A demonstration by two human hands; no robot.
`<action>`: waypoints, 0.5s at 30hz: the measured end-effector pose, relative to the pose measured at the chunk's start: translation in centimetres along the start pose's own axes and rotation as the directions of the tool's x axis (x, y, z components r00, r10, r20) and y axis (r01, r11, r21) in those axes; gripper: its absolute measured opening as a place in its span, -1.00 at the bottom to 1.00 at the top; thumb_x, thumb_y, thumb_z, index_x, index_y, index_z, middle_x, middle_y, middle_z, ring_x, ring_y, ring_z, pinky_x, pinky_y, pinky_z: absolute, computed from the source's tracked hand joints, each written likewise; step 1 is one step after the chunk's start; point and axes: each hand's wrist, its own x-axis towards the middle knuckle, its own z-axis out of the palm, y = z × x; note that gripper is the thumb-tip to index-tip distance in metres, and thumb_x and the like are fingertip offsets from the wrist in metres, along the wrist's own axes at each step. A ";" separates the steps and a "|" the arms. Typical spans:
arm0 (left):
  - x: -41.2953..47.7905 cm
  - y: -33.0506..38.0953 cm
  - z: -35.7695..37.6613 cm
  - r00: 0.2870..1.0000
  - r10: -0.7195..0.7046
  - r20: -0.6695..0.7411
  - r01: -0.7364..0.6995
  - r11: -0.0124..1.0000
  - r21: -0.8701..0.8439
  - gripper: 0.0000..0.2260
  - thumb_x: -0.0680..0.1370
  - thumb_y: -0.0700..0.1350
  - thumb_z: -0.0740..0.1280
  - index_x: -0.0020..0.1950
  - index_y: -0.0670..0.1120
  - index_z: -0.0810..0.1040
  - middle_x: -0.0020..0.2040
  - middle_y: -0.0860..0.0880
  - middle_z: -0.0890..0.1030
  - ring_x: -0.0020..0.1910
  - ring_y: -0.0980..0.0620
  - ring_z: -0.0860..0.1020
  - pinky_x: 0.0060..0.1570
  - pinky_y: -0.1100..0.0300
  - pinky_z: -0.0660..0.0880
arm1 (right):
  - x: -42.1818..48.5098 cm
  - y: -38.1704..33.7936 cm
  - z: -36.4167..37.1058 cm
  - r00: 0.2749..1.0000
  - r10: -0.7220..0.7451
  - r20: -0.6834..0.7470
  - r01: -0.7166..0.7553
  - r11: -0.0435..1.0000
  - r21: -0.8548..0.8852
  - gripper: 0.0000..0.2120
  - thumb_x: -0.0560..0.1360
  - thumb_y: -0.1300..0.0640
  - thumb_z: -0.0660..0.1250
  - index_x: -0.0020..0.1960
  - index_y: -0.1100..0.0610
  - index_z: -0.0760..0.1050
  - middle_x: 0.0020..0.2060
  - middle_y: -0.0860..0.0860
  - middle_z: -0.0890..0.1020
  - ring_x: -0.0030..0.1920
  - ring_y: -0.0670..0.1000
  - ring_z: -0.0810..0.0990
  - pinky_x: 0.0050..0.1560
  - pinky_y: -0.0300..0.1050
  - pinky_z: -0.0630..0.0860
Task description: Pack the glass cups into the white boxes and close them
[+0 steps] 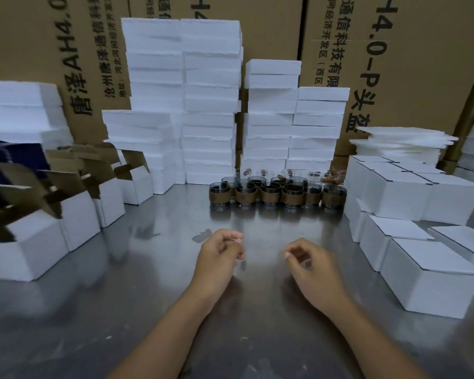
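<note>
Head view: left hand (219, 254) and right hand (311, 265) hover over the surface (153, 269), fingers loosely curled and holding nothing. The cups (270, 194) stand crowded at the far edge, six in front and more behind, uncountable. Reaching past the front row could topple glass. At least four open boxes (77, 217) wait left; about six closed boxes (433, 283) sit right.

The glass cups (271, 194) are dark grey and see-through, each with a brown band round it. The closed boxes (433, 285) on the right are white with thin dark edges. The open boxes (39, 242) on the left are white outside and brown inside. The far foam stacks (208, 105) are white. The big cartons (422, 64) behind are brown with black letters. The desk (148, 296) is shiny grey. A dark blue thing (14, 160) shows at the left edge.
</note>
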 end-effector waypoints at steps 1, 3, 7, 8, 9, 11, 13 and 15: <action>0.0 0.1 0.0 1.000 0.006 0.005 -0.006 1.000 0.006 -0.85 0.53 -0.29 0.24 -0.09 -0.06 0.54 -0.29 -0.02 0.56 -0.24 0.05 0.54 -0.21 0.25 0.43 | 0.0 0.1 0.0 1.000 -0.010 -0.008 0.010 1.000 -0.002 -0.79 0.48 0.26 0.34 -0.25 -0.01 0.52 -0.32 -0.11 0.60 -0.23 -0.21 0.53 -0.28 -0.41 0.36; 0.0 0.1 -0.1 1.000 0.018 0.006 -0.018 1.000 0.017 -0.84 0.53 -0.30 0.24 -0.11 -0.05 0.53 -0.29 -0.02 0.56 -0.24 0.05 0.53 -0.26 0.32 0.42 | 0.0 0.1 0.0 1.000 -0.027 -0.007 0.027 0.999 -0.021 -0.80 0.48 0.27 0.34 -0.24 0.00 0.52 -0.31 -0.09 0.61 -0.24 -0.20 0.52 -0.29 -0.38 0.37; -0.1 0.1 -1.2 0.995 0.084 -0.058 -0.079 0.993 0.083 -0.81 0.53 -0.30 0.26 -0.13 -0.02 0.52 -0.18 -0.05 0.56 -0.17 0.06 0.52 -0.20 0.42 0.40 | -0.2 -0.1 -0.3 0.998 -0.063 0.029 0.065 0.994 -0.087 -0.82 0.49 0.27 0.33 -0.20 0.02 0.52 -0.28 -0.08 0.61 -0.23 -0.27 0.49 -0.28 -0.43 0.36; -0.1 0.2 -1.8 0.990 0.115 -0.086 -0.105 0.988 0.115 -0.81 0.53 -0.29 0.27 -0.13 0.00 0.52 -0.16 -0.03 0.57 -0.15 0.10 0.52 -0.18 0.45 0.39 | -0.3 -0.2 -0.4 0.997 -0.065 0.036 0.068 0.994 -0.090 -0.81 0.49 0.28 0.33 -0.20 0.01 0.51 -0.27 -0.08 0.61 -0.22 -0.30 0.48 -0.28 -0.46 0.35; -0.1 0.4 -2.7 0.981 0.154 -0.118 -0.136 0.979 0.151 -0.80 0.54 -0.28 0.28 -0.14 0.02 0.52 -0.14 0.01 0.57 -0.16 0.17 0.52 -0.18 0.49 0.38 | -0.3 -0.3 -0.4 0.997 -0.068 0.037 0.071 0.993 -0.089 -0.81 0.48 0.29 0.33 -0.20 0.01 0.51 -0.28 -0.08 0.60 -0.22 -0.31 0.48 -0.27 -0.47 0.35; -0.2 1.0 -5.4 0.954 0.228 -0.195 -0.183 0.957 0.224 -0.79 0.54 -0.26 0.29 -0.13 0.08 0.50 -0.12 0.08 0.56 -0.17 0.30 0.50 -0.17 0.49 0.38 | -0.4 -0.4 -0.5 0.997 -0.072 0.031 0.075 0.993 -0.096 -0.80 0.48 0.30 0.33 -0.21 0.02 0.51 -0.29 -0.09 0.60 -0.24 -0.28 0.50 -0.27 -0.47 0.35; -0.4 1.5 -8.9 0.914 0.280 -0.293 -0.185 0.932 0.312 -0.84 0.55 -0.21 0.30 -0.04 0.08 0.49 0.00 0.05 0.53 -0.06 0.26 0.48 -0.04 0.35 0.40 | -0.4 -0.5 -0.5 0.997 -0.069 0.032 0.072 0.992 -0.104 -0.77 0.48 0.30 0.33 -0.23 -0.01 0.50 -0.30 -0.09 0.59 -0.28 -0.20 0.52 -0.27 -0.46 0.36; -0.5 1.8 -12.9 0.838 0.353 -0.416 -0.154 0.884 0.441 -0.83 0.55 -0.16 0.32 0.08 0.05 0.45 0.14 0.00 0.45 0.07 0.12 0.44 0.04 0.25 0.37 | -0.3 -0.5 -0.3 0.997 -0.058 0.050 0.063 0.992 -0.109 -0.75 0.48 0.29 0.32 -0.25 -0.04 0.48 -0.31 -0.08 0.59 -0.27 -0.15 0.52 -0.29 -0.38 0.38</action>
